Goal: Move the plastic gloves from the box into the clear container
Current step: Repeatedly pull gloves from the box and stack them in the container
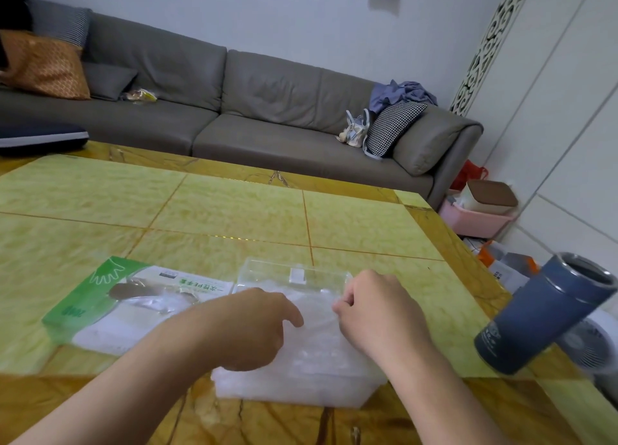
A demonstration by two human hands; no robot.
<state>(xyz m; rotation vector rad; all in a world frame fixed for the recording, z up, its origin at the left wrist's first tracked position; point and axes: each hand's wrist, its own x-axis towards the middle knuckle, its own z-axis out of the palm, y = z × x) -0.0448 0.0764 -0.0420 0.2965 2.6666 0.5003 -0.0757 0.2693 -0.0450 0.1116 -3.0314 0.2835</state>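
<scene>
left hand (pixel 254 327): fingers curled down onto the plastic gloves (pixel 311 354), grip unclear | right hand (pixel 374 307): fingers pinch the film at the stack's top | gloves: heaped in the clear container (pixel 294 274) on the tabletop (pixel 234 217) | box (pixel 133 304): flat, just left of container | blue tumbler (pixel 545 314): right edge

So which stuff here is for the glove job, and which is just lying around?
For the job:
green-and-white glove box
clear container
plastic gloves
left hand
right hand

Just lying about:
blue tumbler
sofa
houndstooth cushion
pink basket
white fan
</scene>
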